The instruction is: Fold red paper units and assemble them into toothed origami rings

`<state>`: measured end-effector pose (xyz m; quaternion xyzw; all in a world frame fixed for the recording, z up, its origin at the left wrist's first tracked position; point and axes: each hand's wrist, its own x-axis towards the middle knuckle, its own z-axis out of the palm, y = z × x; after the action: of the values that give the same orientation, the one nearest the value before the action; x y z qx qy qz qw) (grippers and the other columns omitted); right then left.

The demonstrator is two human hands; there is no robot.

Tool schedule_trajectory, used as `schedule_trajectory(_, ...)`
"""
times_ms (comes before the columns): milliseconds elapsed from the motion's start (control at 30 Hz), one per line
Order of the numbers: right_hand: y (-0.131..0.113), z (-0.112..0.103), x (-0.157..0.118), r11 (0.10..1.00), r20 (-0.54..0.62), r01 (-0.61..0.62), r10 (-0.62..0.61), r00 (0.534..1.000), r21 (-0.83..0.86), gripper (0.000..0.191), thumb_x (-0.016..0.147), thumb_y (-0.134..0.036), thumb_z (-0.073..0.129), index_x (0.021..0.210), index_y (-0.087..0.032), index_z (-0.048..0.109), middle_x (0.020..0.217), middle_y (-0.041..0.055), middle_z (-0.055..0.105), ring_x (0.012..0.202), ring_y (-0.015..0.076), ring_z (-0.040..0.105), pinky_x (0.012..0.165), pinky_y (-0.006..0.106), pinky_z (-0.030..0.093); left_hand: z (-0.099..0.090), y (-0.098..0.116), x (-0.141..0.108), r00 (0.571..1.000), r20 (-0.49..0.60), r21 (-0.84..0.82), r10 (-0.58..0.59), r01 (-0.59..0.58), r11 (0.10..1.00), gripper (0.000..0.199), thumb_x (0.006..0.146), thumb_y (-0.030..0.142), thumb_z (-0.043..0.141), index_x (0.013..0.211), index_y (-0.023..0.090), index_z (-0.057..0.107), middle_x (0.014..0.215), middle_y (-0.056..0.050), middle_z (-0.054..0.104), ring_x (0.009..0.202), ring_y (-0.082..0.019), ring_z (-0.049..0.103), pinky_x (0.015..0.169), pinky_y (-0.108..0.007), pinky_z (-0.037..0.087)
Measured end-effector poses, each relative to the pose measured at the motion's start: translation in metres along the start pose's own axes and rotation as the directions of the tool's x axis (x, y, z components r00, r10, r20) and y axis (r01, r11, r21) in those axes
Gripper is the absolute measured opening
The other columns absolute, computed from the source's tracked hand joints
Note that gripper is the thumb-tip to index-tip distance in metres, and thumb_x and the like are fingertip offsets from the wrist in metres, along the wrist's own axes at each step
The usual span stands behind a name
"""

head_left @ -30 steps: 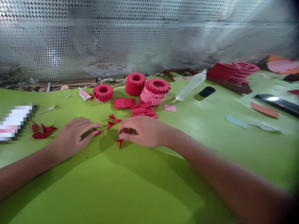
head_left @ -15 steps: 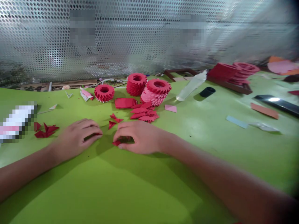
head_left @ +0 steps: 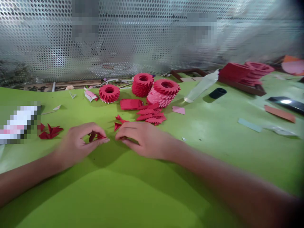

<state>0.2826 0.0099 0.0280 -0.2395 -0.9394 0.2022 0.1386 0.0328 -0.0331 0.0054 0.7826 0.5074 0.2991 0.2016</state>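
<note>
Centre-left: your left hand (head_left: 77, 139) pinches folded red paper (head_left: 101, 136). Centre: your right hand (head_left: 147, 139) curls; fingertip closure cannot be told.

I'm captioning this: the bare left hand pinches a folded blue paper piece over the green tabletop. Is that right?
The colour is wrong: in the head view, the bare left hand pinches a folded red paper piece over the green tabletop.

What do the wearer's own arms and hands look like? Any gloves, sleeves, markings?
Left hand and right hand: no gloves. Left forearm and right forearm: no sleeve, watch, bracelet or cable visible. No clear markings; the right forearm's near end is too dark to judge.
</note>
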Motion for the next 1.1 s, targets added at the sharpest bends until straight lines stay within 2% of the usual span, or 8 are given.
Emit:
schedule_trajectory(100, 0.001, -0.001, 0.001, 1.000, -0.079, -0.026, 0.025, 0.997, -0.006, 0.022, 0.095, -0.014, 0.054, 0.111, -0.019, 0.068, 0.116, 0.0070, 0.071, 0.102, 0.0194, 0.066, 0.087, 0.034, 0.050, 0.000, 0.003, 0.003, 1.000, 0.001, -0.051, 0.029, -0.029, 0.998, 0.036, 0.086, 0.055, 0.067, 0.079, 0.020, 0.073, 0.074, -0.002, 0.074, 0.064, -0.015, 0.067, 0.055, -0.024, 0.054)
schedule_trajectory(233, 0.003, 0.002, 0.002, 1.000, -0.173, 0.013, -0.015, 0.985, -0.015, 0.019, 0.095, -0.015, 0.054, 0.109, -0.017, 0.068, 0.114, 0.0088, 0.071, 0.105, 0.0198, 0.065, 0.091, 0.035, 0.050, 0.000, 0.005, 0.006, 0.999, -0.001, -0.118, 0.039, -0.039, 0.992, 0.043, 0.081, 0.061, 0.070, 0.069, 0.020, 0.071, 0.071, -0.002, 0.072, 0.060, -0.014, 0.064, 0.056, -0.026, 0.054)
schedule_trajectory(433, 0.005, 0.006, 0.002, 0.999, -0.209, -0.003, -0.005, 0.978, -0.041, 0.019, 0.097, -0.018, 0.052, 0.110, -0.018, 0.067, 0.112, 0.0086, 0.071, 0.104, 0.0206, 0.066, 0.091, 0.036, 0.051, 0.000, 0.000, 0.006, 0.999, 0.045, -0.216, -0.031, 0.040, 0.976, 0.025, 0.083, 0.050, 0.073, 0.086, 0.026, 0.081, 0.083, -0.001, 0.077, 0.072, -0.016, 0.069, 0.067, -0.026, 0.058)
schedule_trajectory(567, 0.006, 0.006, 0.002, 0.999, -0.218, -0.047, 0.043, 0.975, -0.014, 0.022, 0.097, -0.017, 0.051, 0.113, -0.018, 0.066, 0.116, 0.0091, 0.070, 0.096, 0.0188, 0.068, 0.084, 0.033, 0.054, 0.000, 0.000, 0.007, 0.998, 0.057, -0.267, -0.003, 0.018, 0.964, 0.021, 0.089, 0.043, 0.069, 0.099, 0.028, 0.081, 0.085, -0.002, 0.078, 0.067, -0.014, 0.069, 0.056, -0.020, 0.055)
schedule_trajectory(700, 0.008, 0.008, 0.002, 1.000, -0.199, -0.020, 0.015, 0.980, -0.020, 0.024, 0.097, -0.014, 0.050, 0.115, -0.017, 0.066, 0.115, 0.0102, 0.070, 0.094, 0.0191, 0.068, 0.082, 0.033, 0.054, -0.001, 0.002, 0.006, 0.996, 0.088, -0.278, 0.002, 0.023, 0.960, 0.018, 0.090, 0.035, 0.069, 0.099, 0.027, 0.081, 0.078, -0.002, 0.078, 0.062, -0.011, 0.067, 0.053, -0.016, 0.052)
schedule_trajectory(833, 0.008, 0.011, 0.003, 0.999, -0.217, 0.029, -0.036, 0.976, -0.039, 0.024, 0.097, -0.013, 0.050, 0.115, -0.017, 0.066, 0.115, 0.0101, 0.070, 0.099, 0.0189, 0.067, 0.087, 0.033, 0.053, -0.001, 0.001, 0.007, 0.996, 0.085, -0.318, -0.030, 0.056, 0.946, 0.017, 0.084, 0.037, 0.074, 0.096, 0.028, 0.082, 0.081, -0.003, 0.078, 0.059, -0.010, 0.065, 0.050, -0.015, 0.051)
schedule_trajectory(967, 0.008, 0.010, 0.002, 0.997, -0.244, 0.051, -0.063, 0.968, -0.056, 0.023, 0.097, -0.014, 0.051, 0.114, -0.018, 0.067, 0.114, 0.0092, 0.070, 0.101, 0.0190, 0.066, 0.089, 0.033, 0.052, 0.000, -0.006, 0.005, 0.986, 0.117, -0.320, -0.120, 0.152, 0.935, 0.023, 0.079, 0.042, 0.078, 0.097, 0.027, 0.082, 0.089, -0.006, 0.080, 0.052, -0.011, 0.062, 0.047, -0.020, 0.053)
schedule_trajectory(1100, 0.011, 0.007, 0.002, 0.996, -0.276, 0.053, -0.072, 0.958, -0.076, 0.022, 0.096, -0.013, 0.054, 0.112, -0.017, 0.068, 0.111, 0.0086, 0.071, 0.100, 0.0185, 0.067, 0.088, 0.032, 0.052, 0.001, -0.012, 0.002, 0.974, 0.090, -0.273, -0.210, 0.227, 0.935, 0.030, 0.079, 0.043, 0.078, 0.103, 0.025, 0.081, 0.076, -0.005, 0.079, 0.048, -0.013, 0.063, 0.043, -0.022, 0.051)
